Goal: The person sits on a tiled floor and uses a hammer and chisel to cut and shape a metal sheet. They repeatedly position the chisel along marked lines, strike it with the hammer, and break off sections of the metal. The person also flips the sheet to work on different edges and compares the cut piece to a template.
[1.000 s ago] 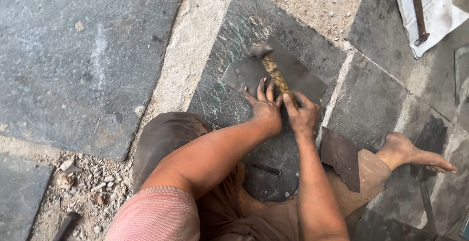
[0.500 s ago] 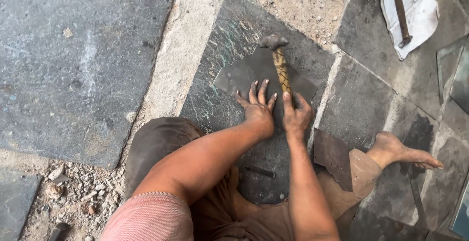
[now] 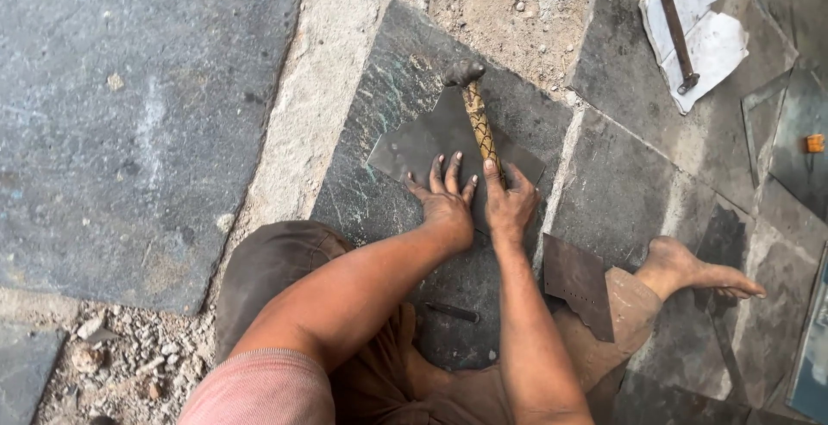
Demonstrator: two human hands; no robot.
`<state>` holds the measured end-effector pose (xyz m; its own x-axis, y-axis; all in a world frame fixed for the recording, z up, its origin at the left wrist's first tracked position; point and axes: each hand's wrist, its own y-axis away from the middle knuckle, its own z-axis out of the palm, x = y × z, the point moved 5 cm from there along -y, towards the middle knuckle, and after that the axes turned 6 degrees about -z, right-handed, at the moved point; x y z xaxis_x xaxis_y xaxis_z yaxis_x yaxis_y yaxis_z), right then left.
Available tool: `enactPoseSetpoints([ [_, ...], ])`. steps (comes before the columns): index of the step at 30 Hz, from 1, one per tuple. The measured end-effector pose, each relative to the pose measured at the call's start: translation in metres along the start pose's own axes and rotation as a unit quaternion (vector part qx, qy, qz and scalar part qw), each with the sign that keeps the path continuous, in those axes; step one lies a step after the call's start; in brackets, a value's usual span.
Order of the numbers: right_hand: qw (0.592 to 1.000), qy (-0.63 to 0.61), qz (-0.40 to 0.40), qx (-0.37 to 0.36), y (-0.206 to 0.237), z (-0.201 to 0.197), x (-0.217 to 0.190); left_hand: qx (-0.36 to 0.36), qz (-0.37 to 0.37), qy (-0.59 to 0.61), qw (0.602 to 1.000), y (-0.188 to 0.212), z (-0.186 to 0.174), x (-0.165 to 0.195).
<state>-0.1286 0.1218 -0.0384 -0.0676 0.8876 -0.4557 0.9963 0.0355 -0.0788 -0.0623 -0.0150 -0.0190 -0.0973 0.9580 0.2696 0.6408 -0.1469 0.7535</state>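
Hammering is the step in hand, judging by the pose. The right hand is closing around the wound, yellowish-brown handle of a dark-headed hammer, whose head is lying low over the far edge of a thin, dark grey metal sheet. That sheet is resting flat on a greenish-grey stone slab directly in front of the person's knees. The left hand is pressing down on the near edge of the sheet, fingers spread and holding nothing, pinning it to the slab. A second, rust-brown metal plate is leaning on the right thigh, and a small dark punch-like tool is lying on the slab between the legs. In my judgement the next blow is asking for a steady pin from the flat palm, with its fingertips kept well apart from the hammer head.
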Motion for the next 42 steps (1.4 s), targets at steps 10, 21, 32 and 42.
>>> enactPoseSetpoints([
  [10, 0.969, -0.073, 0.187, -0.144, 0.042, -0.033, 0.038, 0.176, 0.047, 0.109, 0.977, -0.047, -0.011, -0.004],
  [21, 0.887, -0.013, 0.138, -0.442, 0.216, -0.096, 0.094, 0.376, -0.057, 0.220, 0.898, -0.038, -0.059, -0.057],
  [32, 0.964, 0.193, -0.071, -0.170, 0.100, -0.066, 0.066, 0.348, -0.096, 0.156, 0.919, -0.036, -0.053, -0.042],
  [42, 0.997, -0.015, -0.006, -0.077, 0.093, -0.092, 0.099, 0.294, -0.081, 0.548, 0.779, -0.038, -0.068, -0.059],
])
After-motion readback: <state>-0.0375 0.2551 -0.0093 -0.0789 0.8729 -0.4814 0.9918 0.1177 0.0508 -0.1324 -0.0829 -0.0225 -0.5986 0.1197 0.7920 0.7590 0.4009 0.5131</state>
